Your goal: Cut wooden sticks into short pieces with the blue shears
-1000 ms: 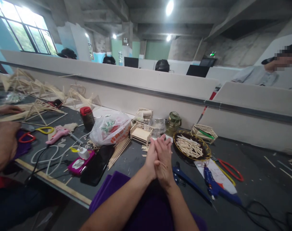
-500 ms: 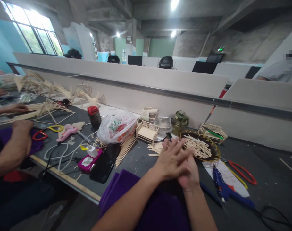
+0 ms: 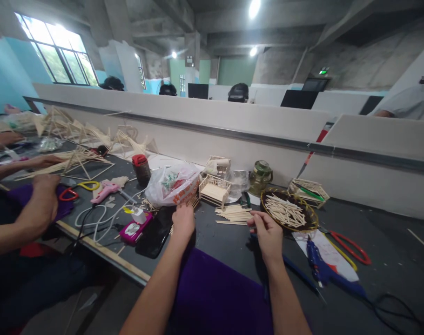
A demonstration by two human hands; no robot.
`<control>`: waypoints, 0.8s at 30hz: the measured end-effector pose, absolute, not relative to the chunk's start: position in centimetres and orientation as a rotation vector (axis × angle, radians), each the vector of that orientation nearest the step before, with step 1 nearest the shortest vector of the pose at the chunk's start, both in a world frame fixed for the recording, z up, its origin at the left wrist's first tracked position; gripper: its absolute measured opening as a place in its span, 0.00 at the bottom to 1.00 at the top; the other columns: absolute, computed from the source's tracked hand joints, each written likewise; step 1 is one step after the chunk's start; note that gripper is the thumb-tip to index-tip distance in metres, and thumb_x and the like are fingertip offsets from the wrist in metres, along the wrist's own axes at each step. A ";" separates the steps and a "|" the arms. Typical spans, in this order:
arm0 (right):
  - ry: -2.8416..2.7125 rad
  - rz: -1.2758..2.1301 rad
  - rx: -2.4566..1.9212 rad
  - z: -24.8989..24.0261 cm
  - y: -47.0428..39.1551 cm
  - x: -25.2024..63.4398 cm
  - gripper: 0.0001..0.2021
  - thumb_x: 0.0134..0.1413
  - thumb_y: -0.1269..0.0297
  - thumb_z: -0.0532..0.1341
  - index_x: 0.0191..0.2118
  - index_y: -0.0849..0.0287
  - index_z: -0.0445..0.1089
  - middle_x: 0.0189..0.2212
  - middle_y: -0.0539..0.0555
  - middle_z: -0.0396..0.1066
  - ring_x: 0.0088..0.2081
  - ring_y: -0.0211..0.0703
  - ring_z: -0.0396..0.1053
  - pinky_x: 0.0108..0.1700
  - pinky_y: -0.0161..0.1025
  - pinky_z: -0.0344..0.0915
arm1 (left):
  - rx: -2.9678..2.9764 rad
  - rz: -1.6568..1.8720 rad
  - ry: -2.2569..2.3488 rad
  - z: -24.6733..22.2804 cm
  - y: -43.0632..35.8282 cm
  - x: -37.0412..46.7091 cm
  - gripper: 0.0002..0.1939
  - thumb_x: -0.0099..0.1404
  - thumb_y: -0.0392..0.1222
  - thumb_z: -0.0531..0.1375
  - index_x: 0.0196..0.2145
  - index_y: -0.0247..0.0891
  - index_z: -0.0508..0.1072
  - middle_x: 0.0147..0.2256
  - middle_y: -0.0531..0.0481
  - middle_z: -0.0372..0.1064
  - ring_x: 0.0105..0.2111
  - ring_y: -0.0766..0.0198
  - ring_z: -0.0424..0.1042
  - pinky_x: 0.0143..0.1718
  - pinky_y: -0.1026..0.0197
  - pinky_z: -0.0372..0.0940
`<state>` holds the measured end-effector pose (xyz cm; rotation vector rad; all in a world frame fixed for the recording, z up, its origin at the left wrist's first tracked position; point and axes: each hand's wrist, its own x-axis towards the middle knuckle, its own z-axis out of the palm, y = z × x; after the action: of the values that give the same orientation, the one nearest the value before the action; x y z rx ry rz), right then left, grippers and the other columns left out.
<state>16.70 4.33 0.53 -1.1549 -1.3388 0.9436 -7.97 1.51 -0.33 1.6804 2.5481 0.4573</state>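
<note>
My left hand (image 3: 184, 223) reaches onto the bundle of long wooden sticks (image 3: 195, 203), close to a white plastic bag (image 3: 173, 184). Its fingertips are hidden, so its grip is unclear. My right hand (image 3: 269, 235) has thumb and fingers drawn together at the right end of a pile of short wooden sticks (image 3: 232, 214); anything between them is too small to make out. Behind that pile stands a small stick-built model (image 3: 214, 190). A round basket (image 3: 314, 221) holding many short sticks is right of my right hand. Purple cloth (image 3: 218, 293) lies between my forearms.
Right of the basket lie red-handled scissors (image 3: 354, 251) and a blue glue gun (image 3: 314, 260). A green jar (image 3: 260, 177) stands at the back. Phone (image 3: 156, 235), magenta power strip (image 3: 137, 228) and cables are at left. Beyond them a co-worker's hand (image 3: 46, 186) rests near larger stick frames.
My hands were together above the cloth and have separated. The left moved left onto the long sticks; the right closed beside the short-stick pile. The view shifted slightly.
</note>
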 end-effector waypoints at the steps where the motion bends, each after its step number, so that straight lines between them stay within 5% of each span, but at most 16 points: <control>1: -1.378 0.924 -1.175 0.4 4.3 16.6 0.21 0.54 0.49 0.57 0.41 0.63 0.72 0.25 0.53 0.72 0.28 0.41 0.69 0.27 0.36 0.68 | 1.684 0.438 2.553 -0.7 1.5 -7.9 0.20 0.60 0.37 0.59 0.51 0.41 0.68 0.50 0.36 0.63 0.52 0.48 0.62 0.46 0.52 0.63; 9: -1.907 0.660 -1.367 -0.3 4.2 16.5 0.15 0.59 0.55 0.51 0.39 0.55 0.72 0.26 0.50 0.74 0.29 0.41 0.71 0.33 0.35 0.61 | 1.686 0.367 2.552 -1.1 1.4 -7.5 0.11 0.63 0.35 0.54 0.42 0.35 0.72 0.45 0.35 0.69 0.46 0.50 0.69 0.42 0.54 0.64; 15: -2.427 0.558 -1.694 0.3 4.0 18.5 0.02 0.48 0.65 0.61 0.28 0.56 0.68 0.29 0.50 0.73 0.34 0.41 0.69 0.29 0.34 0.49 | 1.653 0.419 2.585 -1.7 1.6 -7.8 0.12 0.65 0.37 0.51 0.38 0.34 0.73 0.39 0.34 0.72 0.43 0.49 0.71 0.41 0.53 0.64; 20: -2.563 0.529 -1.787 -0.3 4.1 20.4 0.09 0.44 0.77 0.56 0.31 0.56 0.68 0.32 0.51 0.73 0.36 0.41 0.69 0.30 0.35 0.48 | 1.607 0.425 2.617 -1.8 1.9 -7.9 0.12 0.64 0.39 0.52 0.36 0.36 0.74 0.40 0.37 0.73 0.42 0.52 0.72 0.41 0.57 0.63; 24: -2.493 0.443 -1.860 -0.4 4.4 20.8 0.08 0.48 0.75 0.55 0.31 0.57 0.68 0.33 0.54 0.73 0.37 0.43 0.69 0.30 0.35 0.49 | 1.648 0.437 2.640 -1.6 1.8 -7.9 0.11 0.63 0.41 0.52 0.35 0.37 0.74 0.39 0.39 0.73 0.40 0.53 0.72 0.38 0.58 0.62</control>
<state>20.84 4.35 -0.40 -1.8595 -2.4931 0.4430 -7.87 1.79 -1.57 1.6480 2.6396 0.4373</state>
